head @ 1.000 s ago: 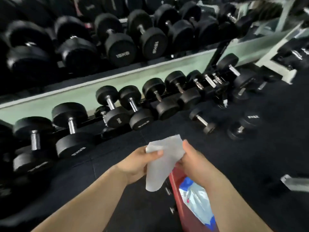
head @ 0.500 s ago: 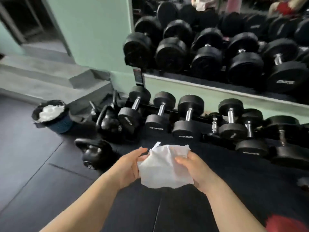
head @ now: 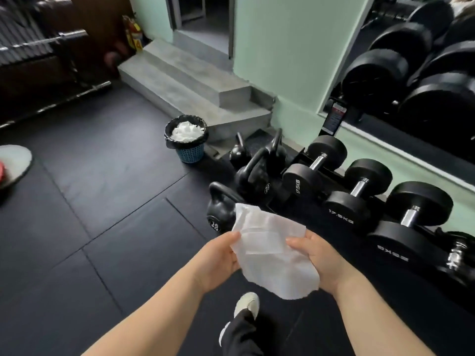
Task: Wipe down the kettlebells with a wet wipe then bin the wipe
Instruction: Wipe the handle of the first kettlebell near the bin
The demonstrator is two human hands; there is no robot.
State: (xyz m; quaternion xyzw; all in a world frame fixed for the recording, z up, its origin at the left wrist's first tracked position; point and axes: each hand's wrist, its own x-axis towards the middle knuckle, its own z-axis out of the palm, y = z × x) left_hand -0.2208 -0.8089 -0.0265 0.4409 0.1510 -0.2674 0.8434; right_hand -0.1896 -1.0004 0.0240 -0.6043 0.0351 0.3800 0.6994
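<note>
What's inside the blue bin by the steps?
The bin holds a heap of crumpled white wipes or tissue up to its black liner's rim; anything beneath them is hidden.

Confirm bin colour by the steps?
Blue lattice basket with a black liner; white wipes inside. Head view, the only one.

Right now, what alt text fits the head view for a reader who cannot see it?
The left hand and right hand hold a white wet wipe spread between them. Black kettlebells stand on the dark floor just ahead, beside racked dumbbells; a blue bin of white wipes sits beyond.
</note>
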